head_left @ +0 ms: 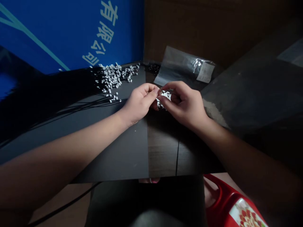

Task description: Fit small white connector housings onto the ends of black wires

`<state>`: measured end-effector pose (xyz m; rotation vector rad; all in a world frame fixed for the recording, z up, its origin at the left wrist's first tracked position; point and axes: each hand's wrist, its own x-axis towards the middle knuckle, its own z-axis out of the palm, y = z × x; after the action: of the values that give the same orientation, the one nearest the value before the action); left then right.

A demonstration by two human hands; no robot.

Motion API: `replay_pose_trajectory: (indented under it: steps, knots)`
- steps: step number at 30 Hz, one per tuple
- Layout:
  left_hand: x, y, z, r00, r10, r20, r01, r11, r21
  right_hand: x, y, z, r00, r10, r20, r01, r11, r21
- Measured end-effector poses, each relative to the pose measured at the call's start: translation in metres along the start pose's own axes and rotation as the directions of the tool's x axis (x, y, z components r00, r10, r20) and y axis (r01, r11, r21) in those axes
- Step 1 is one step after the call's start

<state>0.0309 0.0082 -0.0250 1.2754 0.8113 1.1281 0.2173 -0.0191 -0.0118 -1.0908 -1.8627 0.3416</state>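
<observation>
My left hand (139, 102) and my right hand (182, 105) meet in the middle of the view, fingertips pinched together. Between them sits a small cluster of white rectangular pieces (165, 96), partly hidden by my fingers. A larger heap of the same white pieces (113, 77) lies farther off on the left, at the ends of a dense bundle of thin black wires (59, 91). A few loose wires run from that bundle towards my left hand. Whether the pieces are fixed to the wires is too small to tell.
A matte black sheet (118, 151) lies on a dark wood table (163, 151). A clear plastic bag with a white label (182, 66) lies behind my hands. A blue printed banner (71, 31) stands behind the wires, and a red plastic object (227, 198) sits at lower right.
</observation>
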Motion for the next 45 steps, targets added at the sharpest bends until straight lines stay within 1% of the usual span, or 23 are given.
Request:
replay_pose_trajectory:
  steps: [3,6,11,17,22,30,33,35,38,41,45]
  knots:
    - [-0.001,0.001,-0.001,1.0,0.002,0.012,-0.002,1.0,-0.008,0.0,0.002,-0.001,0.998,-0.064,-0.011,0.062,0.992,-0.108]
    - [-0.001,0.003,0.0,1.0,-0.028,-0.001,0.028,0.999,-0.045,0.003,0.006,-0.002,0.993,-0.112,-0.021,0.108,0.983,-0.15]
    - [0.0,0.005,0.001,0.999,-0.045,-0.006,0.044,0.996,-0.077,0.004,0.009,-0.002,0.994,-0.108,-0.024,0.104,0.987,-0.122]
    - [-0.002,0.008,0.002,0.998,-0.053,-0.016,0.053,0.998,-0.044,0.005,0.005,-0.005,0.998,-0.058,0.015,0.059,0.996,-0.072]
    - [-0.003,0.009,0.004,0.999,-0.05,-0.01,0.05,0.998,-0.031,0.005,0.004,-0.007,0.997,-0.071,0.017,0.073,0.993,-0.088]
    - [-0.003,0.006,0.003,0.999,-0.045,0.016,0.046,0.999,-0.018,0.005,0.008,-0.006,0.995,-0.104,0.001,0.104,0.993,-0.048]
    - [-0.003,0.007,0.003,0.999,-0.039,0.017,0.04,0.999,-0.032,0.004,0.008,-0.005,0.996,-0.087,0.002,0.087,0.995,-0.04]
    - [-0.003,0.008,0.003,0.999,-0.043,0.018,0.044,0.998,-0.053,0.004,0.007,-0.005,0.999,-0.05,0.009,0.05,0.999,-0.015]
    - [-0.002,0.009,0.002,0.997,-0.074,0.014,0.074,0.995,-0.071,0.004,0.008,-0.003,1.0,0.012,0.022,-0.013,0.997,0.071]
    - [-0.001,0.01,0.001,0.995,-0.096,0.018,0.097,0.991,-0.089,0.004,0.009,-0.002,0.999,0.033,0.021,-0.035,0.99,0.14]
    - [0.0,0.01,0.002,0.995,-0.102,0.013,0.103,0.992,-0.067,0.005,0.009,-0.002,0.998,0.062,0.02,-0.065,0.988,0.142]
